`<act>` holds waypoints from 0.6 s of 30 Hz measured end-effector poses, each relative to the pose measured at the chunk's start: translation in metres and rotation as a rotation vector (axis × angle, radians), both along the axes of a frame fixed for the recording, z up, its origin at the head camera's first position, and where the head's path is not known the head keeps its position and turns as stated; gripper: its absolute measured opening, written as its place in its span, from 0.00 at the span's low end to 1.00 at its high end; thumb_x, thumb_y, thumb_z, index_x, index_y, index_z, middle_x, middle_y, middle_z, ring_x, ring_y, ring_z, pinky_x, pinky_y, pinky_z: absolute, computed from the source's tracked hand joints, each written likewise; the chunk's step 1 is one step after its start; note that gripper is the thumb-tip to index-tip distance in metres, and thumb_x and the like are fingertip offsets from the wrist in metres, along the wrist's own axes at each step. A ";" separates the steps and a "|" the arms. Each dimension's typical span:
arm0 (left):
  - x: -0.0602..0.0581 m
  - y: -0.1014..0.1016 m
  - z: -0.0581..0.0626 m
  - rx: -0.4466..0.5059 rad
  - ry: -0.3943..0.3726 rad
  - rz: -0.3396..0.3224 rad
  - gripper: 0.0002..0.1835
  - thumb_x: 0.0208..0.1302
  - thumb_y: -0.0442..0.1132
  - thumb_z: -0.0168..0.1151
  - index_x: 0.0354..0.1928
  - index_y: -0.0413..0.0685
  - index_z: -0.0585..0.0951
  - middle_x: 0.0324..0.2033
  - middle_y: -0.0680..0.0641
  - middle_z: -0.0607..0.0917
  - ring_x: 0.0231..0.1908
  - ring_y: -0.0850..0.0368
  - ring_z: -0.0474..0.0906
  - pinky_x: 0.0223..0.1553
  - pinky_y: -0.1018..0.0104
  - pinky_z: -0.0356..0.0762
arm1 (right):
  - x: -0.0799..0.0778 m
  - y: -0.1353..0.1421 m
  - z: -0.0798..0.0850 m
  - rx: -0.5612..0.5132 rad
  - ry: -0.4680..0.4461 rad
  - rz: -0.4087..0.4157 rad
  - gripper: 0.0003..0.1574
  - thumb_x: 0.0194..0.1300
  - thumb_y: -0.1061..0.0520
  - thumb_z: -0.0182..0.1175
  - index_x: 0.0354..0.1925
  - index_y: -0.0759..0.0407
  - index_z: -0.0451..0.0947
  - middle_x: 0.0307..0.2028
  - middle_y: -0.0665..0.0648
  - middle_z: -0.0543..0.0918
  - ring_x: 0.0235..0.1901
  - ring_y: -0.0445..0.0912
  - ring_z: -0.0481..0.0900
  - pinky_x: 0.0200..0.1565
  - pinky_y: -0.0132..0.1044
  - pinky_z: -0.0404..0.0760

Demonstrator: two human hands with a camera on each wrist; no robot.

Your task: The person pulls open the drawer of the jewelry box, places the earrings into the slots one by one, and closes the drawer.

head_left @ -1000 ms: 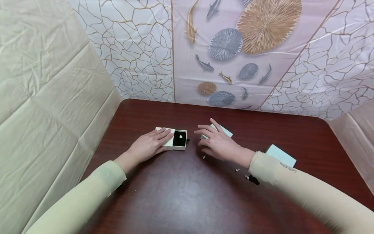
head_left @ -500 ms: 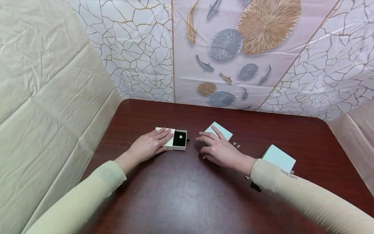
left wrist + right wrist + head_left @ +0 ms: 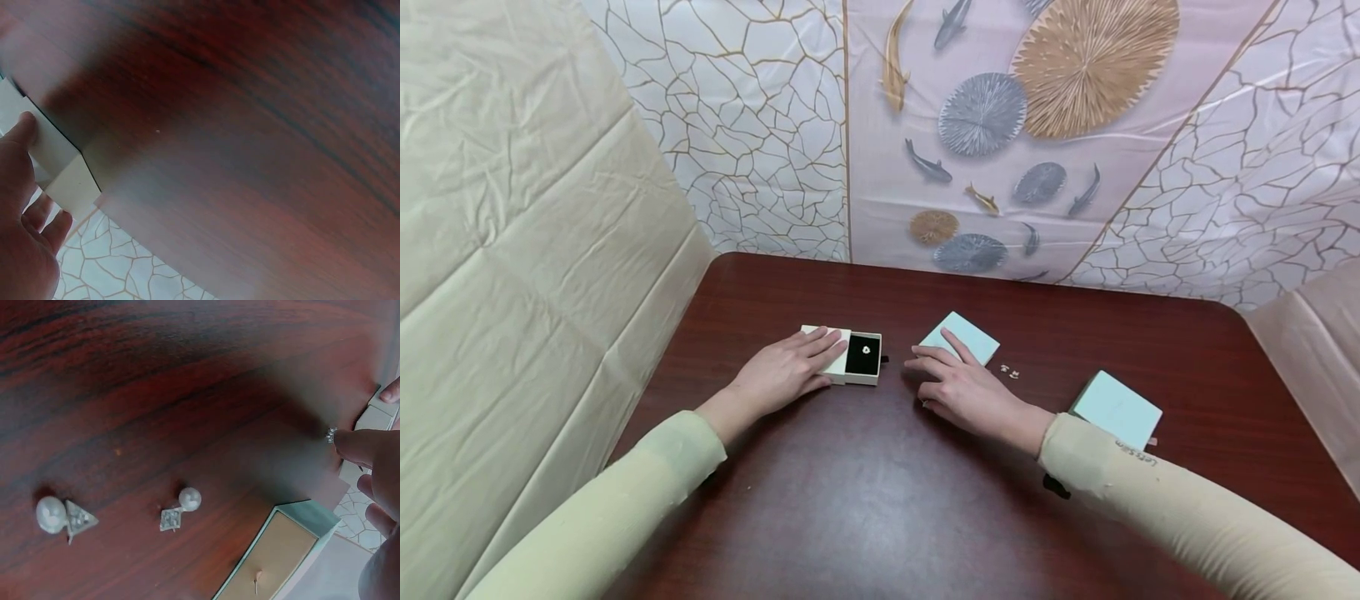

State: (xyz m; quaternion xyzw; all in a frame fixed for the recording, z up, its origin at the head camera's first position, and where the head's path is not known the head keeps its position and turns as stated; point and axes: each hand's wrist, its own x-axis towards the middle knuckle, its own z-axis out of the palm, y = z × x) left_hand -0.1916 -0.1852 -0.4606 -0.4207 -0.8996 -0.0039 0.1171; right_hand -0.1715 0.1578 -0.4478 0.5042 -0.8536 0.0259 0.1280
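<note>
A white slide-out jewelry box (image 3: 836,367) lies under my left hand (image 3: 781,367). Its drawer is partly out, baring black foam with an earring (image 3: 866,350) on it. In the left wrist view my thumb lies along the box's near side and other fingers lie by its far side, gripping it. My right hand (image 3: 970,392) is bent down beside a pale blue box (image 3: 973,337). A small sparkling earring (image 3: 332,435) meets my right thumb's tip; the index finger's contact is hidden. Two pearl earrings, one triangular (image 3: 80,520) and one square (image 3: 170,519), lie nearer that wrist.
Another pale blue box (image 3: 1117,410) sits to the right, partly behind my right sleeve. Small earrings (image 3: 1009,372) lie beyond the right wrist. A black item (image 3: 1056,486) shows under the sleeve. Patterned cloth (image 3: 970,208) hangs behind the dark table (image 3: 820,500).
My right hand has lowered slightly toward the near side, onto the small earring, uncovering more of the blue box and the earrings beyond it. My left hand and white box stay put.
</note>
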 end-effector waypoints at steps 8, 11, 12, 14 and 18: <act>-0.001 0.000 -0.001 0.004 0.002 0.002 0.33 0.76 0.50 0.66 0.76 0.42 0.76 0.72 0.40 0.78 0.73 0.43 0.74 0.73 0.48 0.72 | -0.001 -0.001 -0.005 -0.015 -0.002 0.014 0.07 0.60 0.63 0.77 0.32 0.53 0.88 0.61 0.58 0.85 0.71 0.59 0.75 0.76 0.69 0.59; -0.001 0.000 -0.001 0.008 0.001 0.001 0.32 0.76 0.50 0.67 0.75 0.42 0.76 0.72 0.40 0.78 0.73 0.43 0.74 0.73 0.48 0.72 | -0.002 -0.002 -0.007 -0.026 0.008 0.013 0.07 0.61 0.63 0.77 0.31 0.52 0.88 0.60 0.58 0.85 0.71 0.59 0.75 0.76 0.69 0.60; -0.001 0.000 -0.001 0.010 0.001 0.001 0.32 0.76 0.50 0.67 0.75 0.42 0.76 0.72 0.40 0.78 0.72 0.43 0.74 0.73 0.48 0.72 | -0.002 -0.003 -0.007 -0.027 0.008 0.012 0.07 0.61 0.62 0.76 0.31 0.52 0.88 0.60 0.58 0.85 0.71 0.59 0.75 0.76 0.69 0.60; -0.001 0.000 -0.002 0.013 0.002 0.001 0.32 0.76 0.50 0.67 0.75 0.42 0.76 0.72 0.40 0.79 0.72 0.43 0.75 0.73 0.48 0.72 | -0.002 -0.004 -0.007 -0.028 0.002 0.007 0.07 0.63 0.62 0.76 0.31 0.52 0.88 0.60 0.58 0.85 0.71 0.59 0.75 0.76 0.69 0.60; -0.001 0.000 -0.002 0.016 0.003 0.001 0.32 0.75 0.49 0.67 0.75 0.42 0.76 0.72 0.40 0.79 0.72 0.43 0.75 0.73 0.48 0.72 | -0.002 -0.006 -0.004 -0.035 -0.025 -0.004 0.06 0.64 0.62 0.75 0.32 0.52 0.88 0.61 0.58 0.85 0.71 0.59 0.75 0.76 0.69 0.60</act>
